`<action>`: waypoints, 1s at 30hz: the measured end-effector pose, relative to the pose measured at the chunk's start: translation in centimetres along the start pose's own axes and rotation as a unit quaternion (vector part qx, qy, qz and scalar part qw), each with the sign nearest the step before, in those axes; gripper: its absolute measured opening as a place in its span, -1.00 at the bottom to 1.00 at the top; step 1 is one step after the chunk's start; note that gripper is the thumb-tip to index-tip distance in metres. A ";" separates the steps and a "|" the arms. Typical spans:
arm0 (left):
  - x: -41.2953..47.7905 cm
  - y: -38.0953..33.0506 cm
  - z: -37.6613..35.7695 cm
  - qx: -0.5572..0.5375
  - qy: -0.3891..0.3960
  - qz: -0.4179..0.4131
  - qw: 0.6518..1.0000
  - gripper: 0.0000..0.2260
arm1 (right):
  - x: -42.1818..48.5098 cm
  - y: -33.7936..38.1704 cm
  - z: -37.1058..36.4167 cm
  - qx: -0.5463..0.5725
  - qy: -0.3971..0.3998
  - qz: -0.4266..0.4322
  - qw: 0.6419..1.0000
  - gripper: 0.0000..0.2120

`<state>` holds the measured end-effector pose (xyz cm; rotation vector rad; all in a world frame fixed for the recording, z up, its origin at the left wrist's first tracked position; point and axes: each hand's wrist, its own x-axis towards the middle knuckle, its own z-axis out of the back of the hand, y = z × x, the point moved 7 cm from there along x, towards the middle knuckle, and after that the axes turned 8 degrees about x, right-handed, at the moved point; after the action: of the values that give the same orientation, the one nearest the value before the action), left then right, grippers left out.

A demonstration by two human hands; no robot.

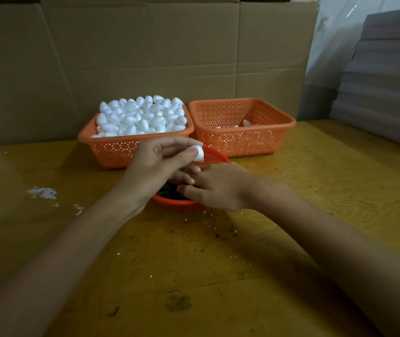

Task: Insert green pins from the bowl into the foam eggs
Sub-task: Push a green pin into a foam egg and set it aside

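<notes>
Behind, baskets (pixel 111 152), left hand (pixel 155 166) pinching egg (pixel 198 153), right hand (pixel 218 188) hiding bowl (pixel 177 205)

Both hands are covering most of the bowl (pixel 177 206); only the near rim and a strip of the far wall are showing. Pins (pixel 169 192) are reading as a dark tangle under the fingers, too small to separate or colour-check. Right hand (pixel 218 188) fingertips are disappearing behind the left hand (pixel 155 166), so whether they are pinching anything is not readable. Thumb and fingers are masking part of the foam egg (pixel 198 153); whether a pin is in it is not resolvable. Front wall of the right basket (pixel 240 139) is hiding most of its contents, with a few white shapes peeking over. Left hand is blocking the front right corner of the left basket (pixel 111 149). Frame edges are cutting off both forearms, the table (pixel 194 263), the cardboard (pixel 145 57) and the grey stack (pixel 383 81).
</notes>
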<state>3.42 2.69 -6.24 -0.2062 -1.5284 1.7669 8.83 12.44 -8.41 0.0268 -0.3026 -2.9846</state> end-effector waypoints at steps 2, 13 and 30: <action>0.1 0.2 0.1 -0.009 0.009 0.006 1.000 -0.85 | -0.1 0.2 0.1 -0.003 0.004 0.002 1.000 -0.66; 0.3 0.8 0.8 -0.169 0.010 0.051 0.984 -0.67 | 0.2 -0.1 -0.1 -0.016 -0.003 0.015 1.000 -0.55; 0.3 1.0 1.9 -0.295 -0.055 0.052 0.952 -0.78 | 0.3 0.1 0.1 -0.022 -0.011 0.026 0.999 -0.54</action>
<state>1.67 1.40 -6.50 -0.4948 -2.1344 1.3658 8.52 12.30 -8.33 -0.0192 -0.2372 -2.9402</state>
